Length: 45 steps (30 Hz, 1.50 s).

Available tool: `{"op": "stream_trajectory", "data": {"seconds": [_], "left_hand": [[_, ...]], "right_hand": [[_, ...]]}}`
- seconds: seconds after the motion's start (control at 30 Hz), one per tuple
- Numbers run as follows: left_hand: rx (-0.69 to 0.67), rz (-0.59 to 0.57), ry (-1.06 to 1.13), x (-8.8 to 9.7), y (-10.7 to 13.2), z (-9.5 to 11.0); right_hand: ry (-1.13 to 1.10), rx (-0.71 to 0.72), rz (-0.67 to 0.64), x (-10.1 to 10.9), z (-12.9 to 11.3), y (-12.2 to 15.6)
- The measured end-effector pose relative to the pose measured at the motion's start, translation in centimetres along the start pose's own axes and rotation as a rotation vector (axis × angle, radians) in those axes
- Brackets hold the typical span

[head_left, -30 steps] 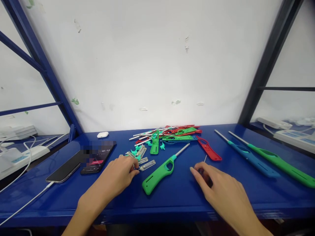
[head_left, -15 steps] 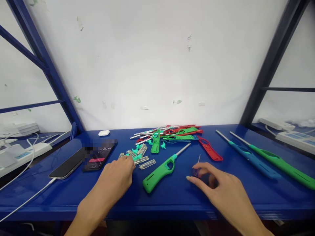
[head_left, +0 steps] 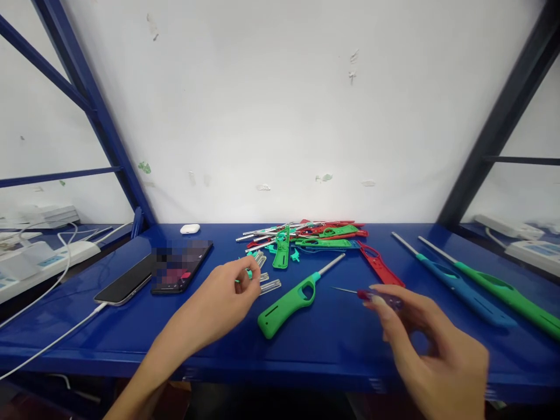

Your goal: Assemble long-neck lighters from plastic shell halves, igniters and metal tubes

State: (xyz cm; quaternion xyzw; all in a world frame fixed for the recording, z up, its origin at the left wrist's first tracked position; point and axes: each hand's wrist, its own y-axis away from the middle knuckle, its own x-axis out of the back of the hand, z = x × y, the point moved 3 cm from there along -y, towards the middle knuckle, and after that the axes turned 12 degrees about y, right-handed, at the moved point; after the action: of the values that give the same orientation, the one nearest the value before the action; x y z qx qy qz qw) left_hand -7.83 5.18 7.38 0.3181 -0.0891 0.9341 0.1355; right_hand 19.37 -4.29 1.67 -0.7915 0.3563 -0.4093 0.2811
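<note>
My right hand [head_left: 431, 344] grips a small screwdriver by its purple, see-through handle [head_left: 364, 294]; the thin metal shaft points left, above the blue table. Between my hands lies a green utility lighter [head_left: 284, 309], its metal tube toward the back right. My left hand [head_left: 231, 291] is closed in a pinch just left of it, over clear plastic fuel tanks [head_left: 270, 286] and small turquoise parts. Whatever its fingertips hold, if anything, is hidden. Behind are a loose green handle half [head_left: 281, 254] and a red handle half [head_left: 380, 265].
A pile of metal tubes and coloured casings [head_left: 324, 233] lies near the wall. On the right rest a blue lighter [head_left: 468, 294] and another green lighter [head_left: 507, 291]. Two phones [head_left: 125, 283], one on a white cable, and a white earbud case [head_left: 189, 228] occupy the left.
My left hand has lifted off the clear tanks and moved right. My right hand has turned the screwdriver from pointing up to pointing left. The view has shifted slightly.
</note>
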Motion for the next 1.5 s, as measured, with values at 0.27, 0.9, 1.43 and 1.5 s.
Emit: {"op": "stream_trajectory", "data": {"seconds": [0.27, 0.9, 1.43, 1.5], "left_hand": [[0.082, -0.090, 0.523, -1.7, -2.3, -0.8], [0.001, -0.031, 0.472, -1.4, -1.9, -0.1], [-0.338, -0.019, -0.441, -4.2, -3.1, -2.9], [-0.349, -0.009, -0.496, -4.2, -3.3, -3.1]], "right_hand": [[-0.339, 0.245, -0.039, -0.7, -7.2, -3.6], [-0.353, 0.157, -0.072, -0.8, -8.6, -8.3], [0.072, 0.225, -0.531, -5.6, -7.1, -8.7], [0.079, 0.237, -0.559, -5.7, -7.1, -8.5]]}}
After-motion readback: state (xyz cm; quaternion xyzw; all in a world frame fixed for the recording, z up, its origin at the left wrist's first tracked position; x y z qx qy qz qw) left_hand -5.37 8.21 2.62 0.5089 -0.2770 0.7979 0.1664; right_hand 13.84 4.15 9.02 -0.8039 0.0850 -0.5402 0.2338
